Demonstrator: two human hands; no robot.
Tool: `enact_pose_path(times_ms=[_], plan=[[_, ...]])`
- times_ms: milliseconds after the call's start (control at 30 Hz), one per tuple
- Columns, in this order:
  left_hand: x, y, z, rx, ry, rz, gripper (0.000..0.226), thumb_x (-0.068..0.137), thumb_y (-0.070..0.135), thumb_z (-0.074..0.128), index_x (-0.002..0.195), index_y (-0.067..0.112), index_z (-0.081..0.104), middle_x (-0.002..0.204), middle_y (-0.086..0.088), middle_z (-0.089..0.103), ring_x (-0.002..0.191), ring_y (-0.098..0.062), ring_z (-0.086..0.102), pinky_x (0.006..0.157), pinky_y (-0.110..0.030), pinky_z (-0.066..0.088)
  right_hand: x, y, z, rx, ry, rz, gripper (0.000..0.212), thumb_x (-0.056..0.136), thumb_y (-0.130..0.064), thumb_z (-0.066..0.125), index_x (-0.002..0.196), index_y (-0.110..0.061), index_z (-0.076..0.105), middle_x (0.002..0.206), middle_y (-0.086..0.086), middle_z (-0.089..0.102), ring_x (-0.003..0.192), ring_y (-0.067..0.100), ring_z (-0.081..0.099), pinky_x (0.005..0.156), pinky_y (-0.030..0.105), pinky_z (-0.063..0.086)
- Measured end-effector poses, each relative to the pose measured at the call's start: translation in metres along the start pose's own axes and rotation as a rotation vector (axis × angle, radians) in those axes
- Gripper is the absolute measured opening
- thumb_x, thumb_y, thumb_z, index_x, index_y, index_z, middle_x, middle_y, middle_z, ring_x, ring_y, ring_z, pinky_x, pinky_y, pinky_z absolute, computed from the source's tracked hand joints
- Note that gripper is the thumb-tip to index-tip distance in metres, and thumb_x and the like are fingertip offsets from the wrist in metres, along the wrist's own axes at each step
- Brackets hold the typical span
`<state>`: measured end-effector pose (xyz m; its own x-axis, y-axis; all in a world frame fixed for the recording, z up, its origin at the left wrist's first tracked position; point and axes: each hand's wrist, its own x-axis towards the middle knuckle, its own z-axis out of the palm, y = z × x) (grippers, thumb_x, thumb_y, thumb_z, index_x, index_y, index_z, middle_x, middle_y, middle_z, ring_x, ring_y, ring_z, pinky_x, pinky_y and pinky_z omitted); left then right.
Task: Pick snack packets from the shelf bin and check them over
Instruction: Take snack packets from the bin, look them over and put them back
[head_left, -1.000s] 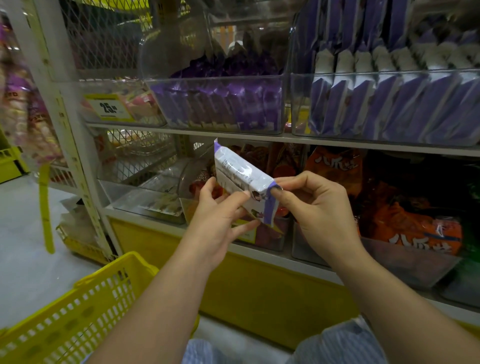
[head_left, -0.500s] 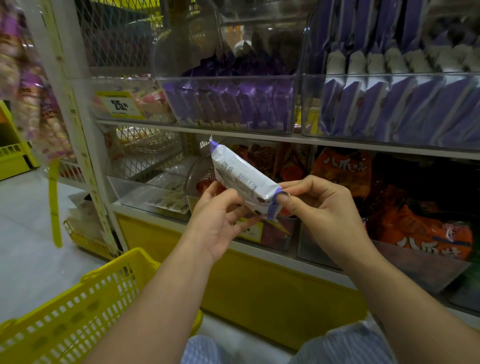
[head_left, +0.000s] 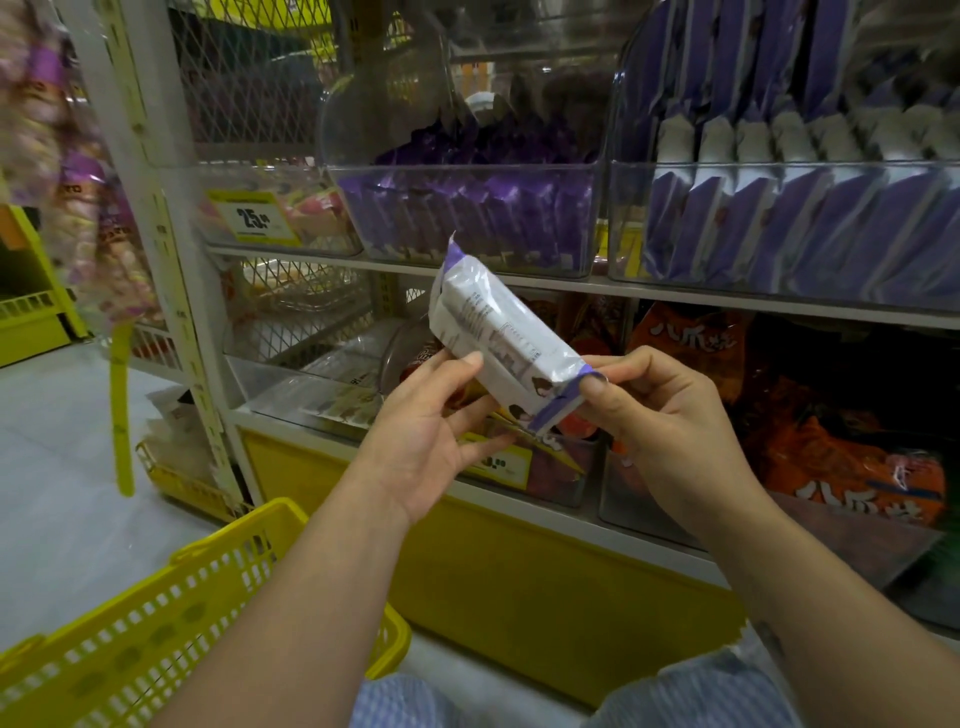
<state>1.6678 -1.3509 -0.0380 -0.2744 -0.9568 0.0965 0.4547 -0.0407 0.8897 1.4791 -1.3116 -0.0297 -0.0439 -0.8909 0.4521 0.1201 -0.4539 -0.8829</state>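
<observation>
Two grips share one snack packet (head_left: 498, 338), held up in the air in front of the shelves, between me and the lower shelf's orange bags (head_left: 852, 467). Its long axis slants from a purple sealed end at upper left down to the other purple seal at lower right, with the white printed back turned toward me.

My right grip (head_left: 660, 415) is clenched on that lower-right seal, thumb and forefinger pinching the flat crimp. My left grip (head_left: 431, 436) grasps the packet nearer its middle, thumb laid on the lower edge and fingers reaching behind to cradle it. From the right pinch the whole body of the packet runs away up and to the left. The upper end stands free, touching nothing.

I judge I am midway through checking this one. To see the front I would roll the packet about that long slant, and the left grip, nearer the middle, would do the turning while the right pinch acts as the pivot.

The clear shelf bin (head_left: 467, 218) of purple packets sits just behind and above, and the yellow basket (head_left: 156, 639) waits low on my left.
</observation>
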Motion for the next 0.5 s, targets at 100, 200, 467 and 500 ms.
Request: enact_pose_path(times_ms=[100,200,467,500], plan=[[-0.008,0.007,0.010,0.245,-0.136,0.113,0.063,0.083,0.027,0.070,0.138,0.046,0.044,0.123,0.003,0.067,0.109,-0.015,0.066,0.074,-0.030,0.056,0.001,-0.003,0.007,0.152,0.057,0.005,0.005,0.072,-0.021,0.067,0.070,-0.020,0.062,0.095,0.003,0.075,0.096,0.019,0.071,0.078,0.033,0.059],[-0.011,0.013,0.021,0.261,-0.235,0.209,0.098,0.084,0.005,0.067,0.148,0.054,0.010,0.139,0.000,0.056,0.123,-0.021,0.058,0.087,-0.037,0.055,0.003,-0.012,0.016,0.295,0.092,-0.013,0.010,0.075,-0.016,0.064,0.078,-0.013,0.055,0.089,0.007,0.072,0.092,0.021,0.070,0.076,0.028,0.058],[-0.017,0.074,0.057,0.455,-0.217,0.491,0.083,0.087,0.004,0.061,0.153,0.031,0.019,0.141,-0.002,0.055,0.125,-0.018,0.057,0.097,-0.035,0.052,0.016,-0.068,0.011,-0.148,-0.010,-0.223,0.055,0.093,-0.005,0.058,0.132,-0.040,0.043,0.129,-0.003,0.055,0.100,0.008,0.068,0.083,0.024,0.056],[-0.016,0.084,0.064,0.529,-0.194,0.539,0.078,0.088,0.006,0.062,0.152,0.027,0.025,0.138,0.000,0.058,0.121,-0.016,0.059,0.096,-0.034,0.053,0.020,-0.077,0.009,-0.278,-0.010,-0.262,0.058,0.093,-0.008,0.059,0.138,-0.039,0.040,0.134,-0.008,0.049,0.101,0.004,0.066,0.085,0.021,0.055]])
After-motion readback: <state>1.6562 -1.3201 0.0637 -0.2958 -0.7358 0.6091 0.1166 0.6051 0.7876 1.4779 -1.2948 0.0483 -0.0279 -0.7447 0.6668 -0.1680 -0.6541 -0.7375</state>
